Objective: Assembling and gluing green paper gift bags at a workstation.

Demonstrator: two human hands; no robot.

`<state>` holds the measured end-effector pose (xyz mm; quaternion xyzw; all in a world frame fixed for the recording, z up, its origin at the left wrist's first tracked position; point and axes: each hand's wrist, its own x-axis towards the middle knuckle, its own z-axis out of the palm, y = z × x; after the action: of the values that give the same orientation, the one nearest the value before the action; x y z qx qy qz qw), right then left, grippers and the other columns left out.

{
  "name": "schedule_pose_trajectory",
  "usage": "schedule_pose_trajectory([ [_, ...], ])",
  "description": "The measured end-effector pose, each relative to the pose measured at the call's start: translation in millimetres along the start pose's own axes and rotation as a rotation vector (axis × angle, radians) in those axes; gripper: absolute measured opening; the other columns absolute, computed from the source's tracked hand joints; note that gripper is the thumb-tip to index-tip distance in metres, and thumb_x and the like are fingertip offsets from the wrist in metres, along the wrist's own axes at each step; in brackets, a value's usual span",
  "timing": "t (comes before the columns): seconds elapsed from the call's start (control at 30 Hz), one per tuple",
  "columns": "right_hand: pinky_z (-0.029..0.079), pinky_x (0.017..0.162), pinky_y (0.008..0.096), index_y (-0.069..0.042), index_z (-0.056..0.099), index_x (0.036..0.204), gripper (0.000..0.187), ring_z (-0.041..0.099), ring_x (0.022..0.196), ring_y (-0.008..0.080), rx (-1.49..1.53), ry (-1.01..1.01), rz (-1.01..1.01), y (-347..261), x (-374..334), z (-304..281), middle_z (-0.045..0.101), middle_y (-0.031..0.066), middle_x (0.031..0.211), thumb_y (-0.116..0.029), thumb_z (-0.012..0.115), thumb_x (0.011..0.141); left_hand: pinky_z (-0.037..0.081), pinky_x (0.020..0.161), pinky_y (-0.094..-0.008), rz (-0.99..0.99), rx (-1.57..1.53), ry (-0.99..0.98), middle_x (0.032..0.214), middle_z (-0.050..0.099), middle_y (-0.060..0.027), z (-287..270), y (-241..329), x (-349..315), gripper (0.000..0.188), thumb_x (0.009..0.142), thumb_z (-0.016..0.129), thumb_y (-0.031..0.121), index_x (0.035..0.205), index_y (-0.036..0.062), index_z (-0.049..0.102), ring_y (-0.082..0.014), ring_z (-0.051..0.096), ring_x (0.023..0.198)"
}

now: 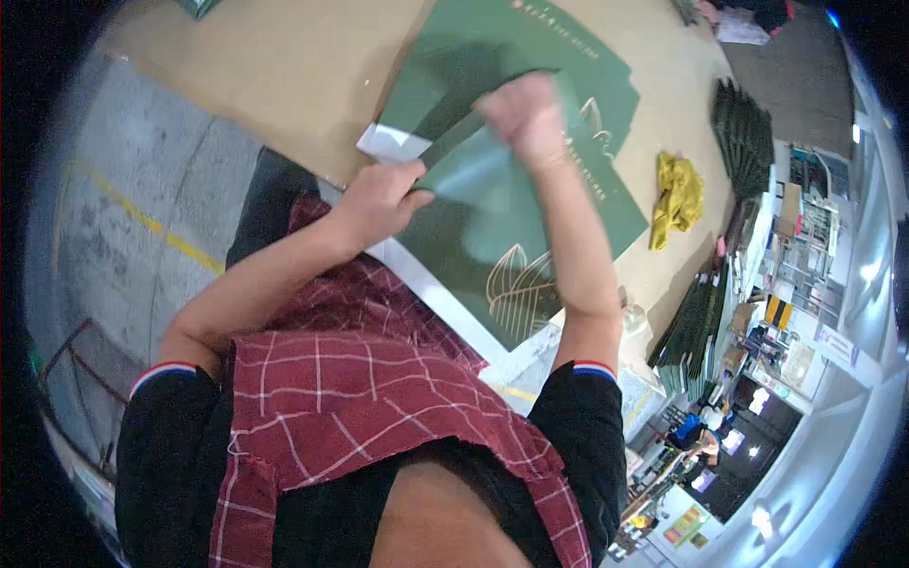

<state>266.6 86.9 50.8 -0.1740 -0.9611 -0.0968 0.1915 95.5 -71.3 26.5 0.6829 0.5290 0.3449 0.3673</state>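
Observation:
A green paper sheet [578, 204] with a gold leaf drawing and white borders lies before me, its near corner over the table's edge. My left hand [383, 199] is closed on its left side, where the paper is folded up, the thumb on top. Over the raised, shiny part of the paper is my right hand [525, 114]. Its fingers are curled in and blurred by motion; what they hold, if anything, cannot be made out. Beneath and beyond lies another green sheet [568, 57] of the same kind, with a white flap [393, 142] showing at the left.
A crumpled yellow cloth [676, 199] lies on the brown tabletop [275, 57] to the right. Fanned dark green folded stacks [743, 128] stand along the right side. Grey floor [142, 151] with a yellow line is at the left. Another person [705, 440] is far off at the lower right.

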Motion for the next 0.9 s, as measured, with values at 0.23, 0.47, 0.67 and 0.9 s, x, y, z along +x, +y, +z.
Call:
schedule_pose_trajectory([
  [0.23,0.044,0.057,0.0383,-0.013,0.057,0.058,0.028,0.056,0.058,0.0257,-0.120,-0.231,0.448,34,9,40,0.057,0.0083,0.058,-0.033,0.053,0.078,0.045,0.074,-0.0351,-0.033,-0.085,0.104,0.098,0.055,-0.0173,5,-12,-12,0.045,0.073,0.064,0.012,0.115,0.0032,0.047,-0.0327,0.055,0.088],
  [0.47,0.022,0.097,0.0457,-0.008,0.045,0.116,0.049,0.037,0.113,0.0282,-0.029,-0.142,0.578,35,5,46,0.042,0.0113,0.121,-0.044,0.044,0.084,0.026,0.099,-0.0435,0.508,0.489,-0.370,0.130,0.034,-0.0113,4,25,31,0.053,0.076,0.060,0.023,0.124,0.0089,0.040,-0.0256,0.035,0.119],
  [0.67,0.017,0.100,0.0512,-0.010,0.040,0.124,0.055,0.030,0.122,0.0297,0.118,-0.161,0.893,51,13,38,0.034,0.0123,0.132,-0.046,0.045,0.083,0.021,0.099,-0.0530,0.768,0.572,-0.366,0.133,0.035,-0.0065,45,12,88,0.056,0.080,0.048,0.045,0.127,0.0158,0.040,-0.0240,0.032,0.122],
  [0.9,0.029,0.092,0.0519,-0.009,0.055,0.102,0.034,0.044,0.107,0.0262,-0.239,0.122,0.705,31,-21,17,0.050,0.0120,0.109,-0.031,0.051,0.076,0.015,0.101,-0.0520,0.607,0.711,-0.425,0.134,0.032,-0.0151,35,27,87,0.054,0.079,0.052,0.038,0.127,0.0162,0.040,-0.0321,0.026,0.125],
])
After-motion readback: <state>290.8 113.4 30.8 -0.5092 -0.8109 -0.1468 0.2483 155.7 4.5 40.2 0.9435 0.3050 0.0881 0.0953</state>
